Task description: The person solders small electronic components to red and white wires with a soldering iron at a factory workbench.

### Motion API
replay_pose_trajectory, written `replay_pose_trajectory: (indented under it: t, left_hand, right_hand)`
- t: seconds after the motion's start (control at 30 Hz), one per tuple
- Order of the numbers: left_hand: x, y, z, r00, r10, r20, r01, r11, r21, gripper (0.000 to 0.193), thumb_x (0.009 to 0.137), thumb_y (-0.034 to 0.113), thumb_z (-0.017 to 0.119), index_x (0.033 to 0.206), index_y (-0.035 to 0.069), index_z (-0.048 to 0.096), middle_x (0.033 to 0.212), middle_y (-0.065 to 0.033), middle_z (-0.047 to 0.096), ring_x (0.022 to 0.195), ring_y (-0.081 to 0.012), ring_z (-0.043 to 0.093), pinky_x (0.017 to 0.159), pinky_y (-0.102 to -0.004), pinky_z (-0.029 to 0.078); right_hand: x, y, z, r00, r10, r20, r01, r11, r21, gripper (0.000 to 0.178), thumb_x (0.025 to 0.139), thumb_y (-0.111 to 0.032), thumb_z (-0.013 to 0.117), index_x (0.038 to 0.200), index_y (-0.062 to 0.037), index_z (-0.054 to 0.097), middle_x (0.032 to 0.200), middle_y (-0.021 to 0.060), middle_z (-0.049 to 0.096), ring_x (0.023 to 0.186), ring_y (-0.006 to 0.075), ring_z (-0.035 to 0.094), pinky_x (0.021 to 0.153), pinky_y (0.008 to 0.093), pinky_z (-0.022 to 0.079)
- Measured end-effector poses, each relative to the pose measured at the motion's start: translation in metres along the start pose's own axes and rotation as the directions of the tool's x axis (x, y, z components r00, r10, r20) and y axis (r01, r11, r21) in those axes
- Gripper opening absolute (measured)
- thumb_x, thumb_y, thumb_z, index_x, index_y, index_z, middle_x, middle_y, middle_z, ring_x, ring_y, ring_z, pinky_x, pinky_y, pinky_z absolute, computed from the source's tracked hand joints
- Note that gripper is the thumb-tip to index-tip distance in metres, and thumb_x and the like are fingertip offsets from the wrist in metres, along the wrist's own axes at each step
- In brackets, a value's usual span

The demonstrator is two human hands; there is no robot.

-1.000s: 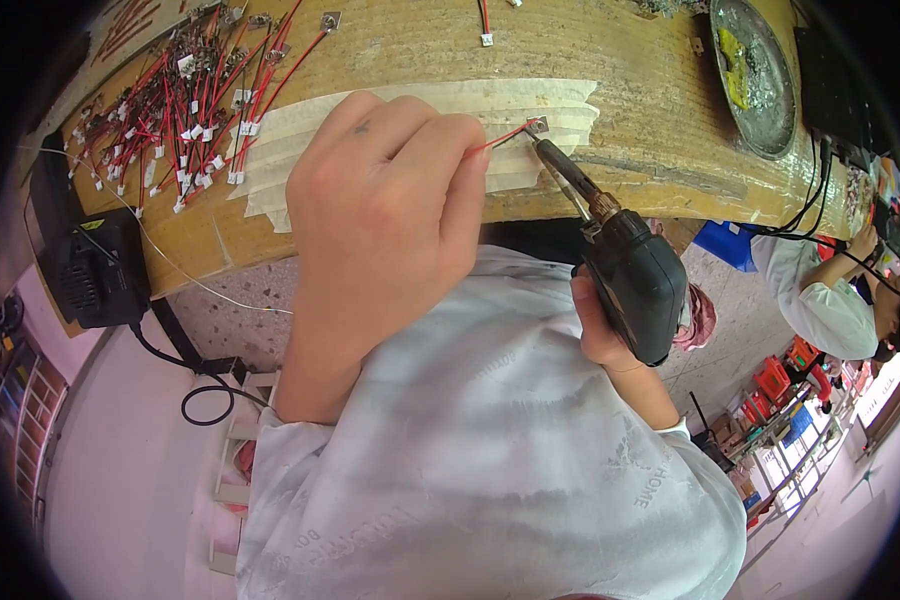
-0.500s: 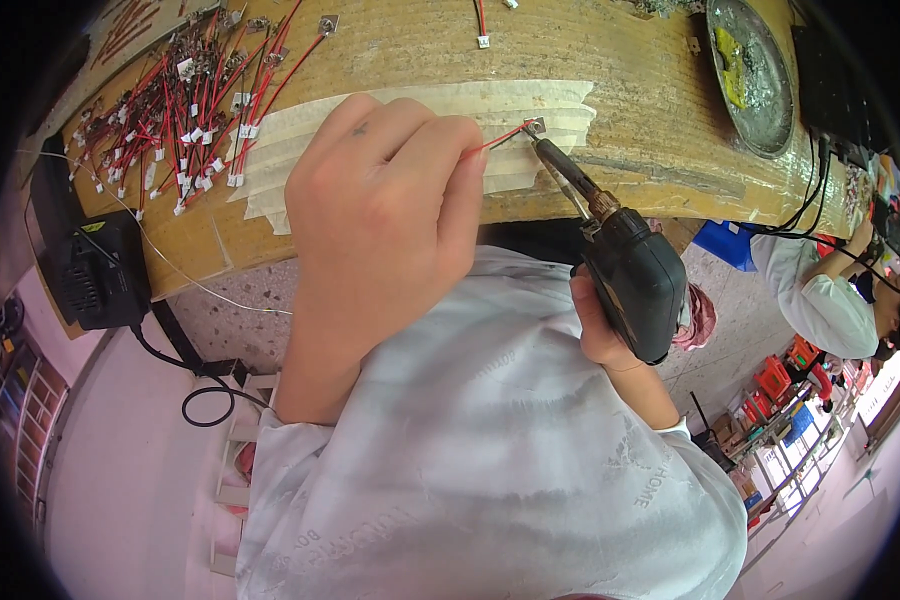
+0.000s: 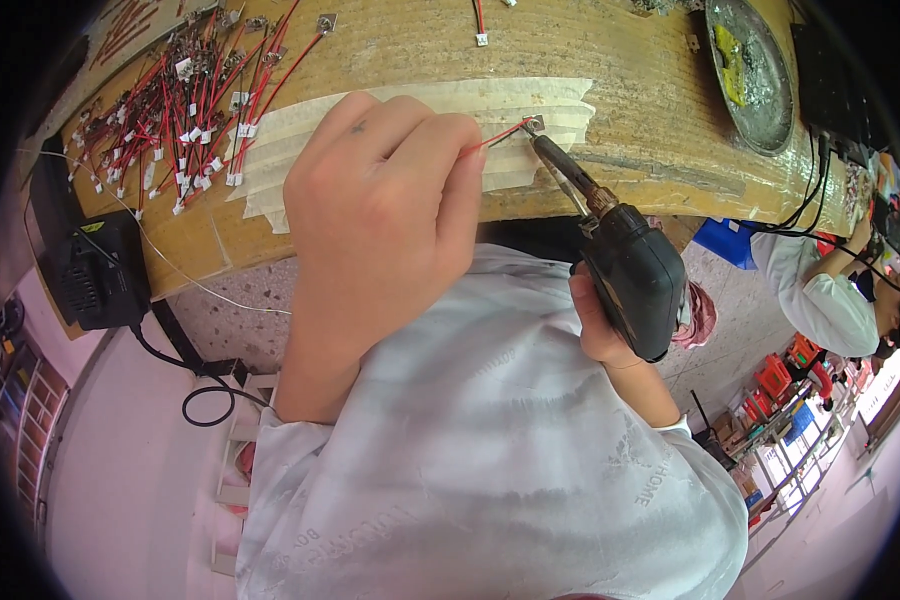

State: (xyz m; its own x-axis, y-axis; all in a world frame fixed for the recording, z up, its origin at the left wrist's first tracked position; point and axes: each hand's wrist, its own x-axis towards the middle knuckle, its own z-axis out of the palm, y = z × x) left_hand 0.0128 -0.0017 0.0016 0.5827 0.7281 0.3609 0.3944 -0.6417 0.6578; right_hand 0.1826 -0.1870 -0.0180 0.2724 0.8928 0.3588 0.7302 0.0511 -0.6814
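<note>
My left hand is closed in a pinch on a thin pair of red and black wires. Their far ends reach a small metallic square piece, which lies over strips of pale masking tape on the wooden bench. From the right, my right hand grips a black soldering gun, its fingers partly hidden behind the body. The gun's dark tip meets the wire ends at the small piece; whether it touches the metal itself I cannot tell.
A heap of red-and-black wire leads with white connectors covers the bench's left side. Another lead lies at the back. A round metal dish holds a yellow sponge. A black power box hangs at the left edge. Another person sits at right.
</note>
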Motion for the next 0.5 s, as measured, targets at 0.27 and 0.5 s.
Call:
replay_pose_trajectory:
  t: [0.27, 0.5]
  left_hand:
    - [-0.001, -0.001, 0.001, 1.000, 0.001, -0.012, -0.001, 1.000, -0.001, 0.009, 0.075, 0.006, 0.073, 0.080, 0.008, 0.066, 0.072, -0.0050, 0.060, 0.067, -0.0271, 0.056, 0.058, -0.0379, 0.045]
    - [0.000, 0.002, -0.001, 1.000, -0.005, 0.000, 0.005, 1.000, -0.002, 0.009, 0.076, 0.005, 0.073, 0.080, 0.008, 0.066, 0.072, -0.0048, 0.060, 0.068, -0.0271, 0.056, 0.058, -0.0378, 0.045]
  right_hand:
    - [-0.005, 0.002, -0.003, 0.999, 0.032, 0.036, -0.032, 0.999, 0.016, 0.024, 0.061, -0.006, 0.068, 0.083, 0.0042, 0.069, 0.077, 0.0132, 0.067, 0.065, 0.0299, 0.064, 0.055, 0.0331, 0.051]
    - [0.003, 0.002, -0.004, 0.998, -0.062, 0.014, 0.062, 0.998, -0.025, 0.024, 0.067, -0.009, 0.065, 0.084, 0.0068, 0.068, 0.076, 0.0141, 0.066, 0.064, 0.0281, 0.064, 0.055, 0.0314, 0.051]
